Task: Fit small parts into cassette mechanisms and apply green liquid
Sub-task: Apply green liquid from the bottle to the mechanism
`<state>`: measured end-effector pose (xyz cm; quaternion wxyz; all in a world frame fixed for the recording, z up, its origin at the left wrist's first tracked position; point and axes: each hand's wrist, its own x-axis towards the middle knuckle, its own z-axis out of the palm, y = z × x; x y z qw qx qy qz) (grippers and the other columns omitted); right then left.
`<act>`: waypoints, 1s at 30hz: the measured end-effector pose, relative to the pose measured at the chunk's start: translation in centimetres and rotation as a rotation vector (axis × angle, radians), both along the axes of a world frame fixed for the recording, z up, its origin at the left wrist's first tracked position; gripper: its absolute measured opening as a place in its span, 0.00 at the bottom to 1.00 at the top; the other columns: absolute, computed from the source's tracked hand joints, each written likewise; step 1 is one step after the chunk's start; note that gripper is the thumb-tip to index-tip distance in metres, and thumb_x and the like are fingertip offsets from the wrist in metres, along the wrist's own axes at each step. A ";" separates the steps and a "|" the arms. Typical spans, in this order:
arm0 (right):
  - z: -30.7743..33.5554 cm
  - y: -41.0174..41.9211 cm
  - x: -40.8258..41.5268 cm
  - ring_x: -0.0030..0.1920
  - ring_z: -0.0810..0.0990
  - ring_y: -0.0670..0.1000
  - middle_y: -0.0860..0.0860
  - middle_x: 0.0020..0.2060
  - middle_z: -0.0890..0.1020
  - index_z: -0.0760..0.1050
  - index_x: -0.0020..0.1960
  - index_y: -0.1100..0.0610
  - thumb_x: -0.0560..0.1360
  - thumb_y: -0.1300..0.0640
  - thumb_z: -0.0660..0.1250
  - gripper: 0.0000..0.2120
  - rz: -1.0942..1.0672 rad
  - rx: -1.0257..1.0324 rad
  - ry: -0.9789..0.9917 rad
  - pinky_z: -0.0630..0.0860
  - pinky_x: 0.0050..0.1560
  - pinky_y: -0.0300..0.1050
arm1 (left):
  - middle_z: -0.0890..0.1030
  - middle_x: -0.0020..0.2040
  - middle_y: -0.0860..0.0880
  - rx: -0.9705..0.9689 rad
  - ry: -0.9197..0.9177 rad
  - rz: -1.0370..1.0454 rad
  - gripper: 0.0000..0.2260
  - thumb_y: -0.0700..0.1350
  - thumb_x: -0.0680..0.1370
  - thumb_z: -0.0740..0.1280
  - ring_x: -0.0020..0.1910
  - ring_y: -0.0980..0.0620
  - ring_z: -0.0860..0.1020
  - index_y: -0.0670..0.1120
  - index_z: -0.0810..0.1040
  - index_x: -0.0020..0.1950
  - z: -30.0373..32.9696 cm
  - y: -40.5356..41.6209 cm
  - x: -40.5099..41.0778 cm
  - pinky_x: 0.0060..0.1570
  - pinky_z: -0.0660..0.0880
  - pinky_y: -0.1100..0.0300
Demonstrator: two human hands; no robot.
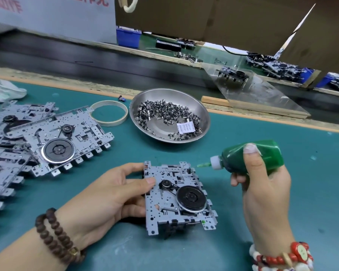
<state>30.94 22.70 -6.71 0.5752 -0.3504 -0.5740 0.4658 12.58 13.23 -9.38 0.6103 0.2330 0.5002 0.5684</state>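
A metal cassette mechanism (176,198) with a black flywheel lies on the green mat near the front. My left hand (114,194) grips its left edge, thumb on top of the plate. My right hand (262,184) holds a squeeze bottle of green liquid (250,157) on its side. The bottle's white cap and green nozzle tip (203,164) point left at the mechanism's upper right corner. A green dot (203,222) shows on the lower right tab. A steel bowl (159,94) behind holds many small dark parts (160,112).
Several more cassette mechanisms (53,137) are stacked at the left. A tape ring (109,113) lies beside the bowl. A white bag (4,90) sits at the far left. A conveyor belt (86,61) runs behind the mat, with a clear ramp (262,94) at the right.
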 end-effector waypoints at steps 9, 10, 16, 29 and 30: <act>-0.3 -1.2 -1.5 0.24 0.69 0.41 0.45 0.26 0.76 0.79 0.30 0.48 0.70 0.50 0.69 0.10 0.276 -0.268 0.110 0.70 0.24 0.32 | 0.79 0.33 0.44 0.082 0.159 0.024 0.25 0.47 0.64 0.68 0.28 0.52 0.78 0.51 0.69 0.60 -0.3 0.1 0.9 0.26 0.74 0.64; -0.4 -1.3 -1.5 0.24 0.69 0.41 0.45 0.25 0.76 0.79 0.30 0.48 0.71 0.51 0.70 0.11 0.282 -0.261 0.069 0.70 0.25 0.31 | 0.79 0.32 0.45 0.086 0.161 0.023 0.24 0.46 0.65 0.68 0.28 0.52 0.78 0.51 0.69 0.61 -0.4 0.1 1.0 0.26 0.74 0.65; -0.6 -1.2 -1.6 0.22 0.67 0.40 0.44 0.24 0.75 0.78 0.30 0.47 0.67 0.45 0.72 0.10 0.256 -0.260 -0.056 0.67 0.25 0.30 | 0.82 0.36 0.42 0.086 0.174 0.008 0.22 0.45 0.69 0.67 0.30 0.51 0.79 0.50 0.68 0.62 -0.6 0.1 0.8 0.27 0.75 0.64; -1.2 -1.0 -1.5 0.33 0.73 0.49 0.47 0.30 0.79 0.80 0.35 0.46 0.62 0.41 0.67 0.09 0.220 -0.244 -0.150 0.70 0.37 0.46 | 0.82 0.36 0.42 0.096 0.160 0.003 0.18 0.40 0.74 0.65 0.29 0.51 0.79 0.50 0.68 0.62 -0.8 0.2 0.7 0.26 0.74 0.65; -1.1 -1.1 -1.5 0.32 0.72 0.48 0.47 0.29 0.78 0.80 0.35 0.46 0.63 0.41 0.67 0.09 0.222 -0.241 -0.151 0.70 0.36 0.45 | 0.82 0.36 0.42 0.097 0.161 0.004 0.18 0.40 0.74 0.66 0.29 0.51 0.78 0.50 0.68 0.62 -0.8 0.2 0.7 0.26 0.74 0.65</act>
